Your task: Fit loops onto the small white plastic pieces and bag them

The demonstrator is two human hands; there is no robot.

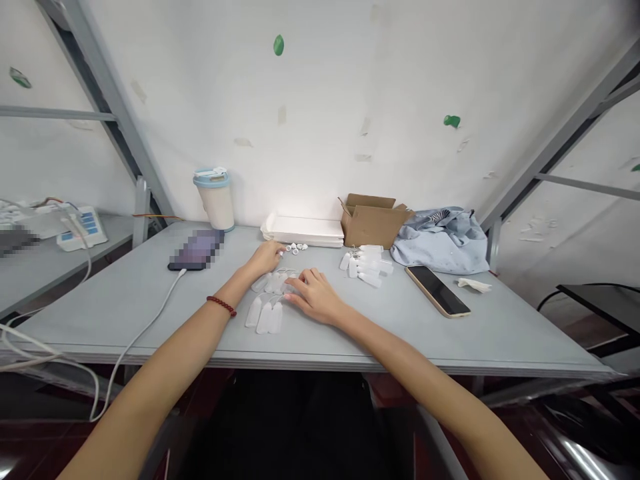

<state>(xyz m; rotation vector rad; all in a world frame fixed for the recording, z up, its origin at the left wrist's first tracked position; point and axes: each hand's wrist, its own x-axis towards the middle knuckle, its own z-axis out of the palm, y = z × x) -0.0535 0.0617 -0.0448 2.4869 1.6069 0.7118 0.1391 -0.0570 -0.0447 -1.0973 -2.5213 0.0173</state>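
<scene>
My left hand [267, 260] rests on the grey table with its fingers curled together beside several small white caps [295, 249]. What sits under its fingertips, if anything, is too small to make out. To the right, my right hand [319, 295] has its fingers apart, their tips at a cluster of translucent white plastic tags [274, 283] with thin loops. Closer to the table's front edge lie more such tags [269, 317]. Another group of translucent tags [367, 264] lies to the right of my right hand.
Behind my hands stand white stacked trays [305, 229] and an open cardboard box [375, 225]. A blue-lidded cup [216, 203] and a charging phone [196, 251] are at left. A second phone [438, 291], crumpled tissue [474, 285] and light blue cloth [440, 241] lie at right.
</scene>
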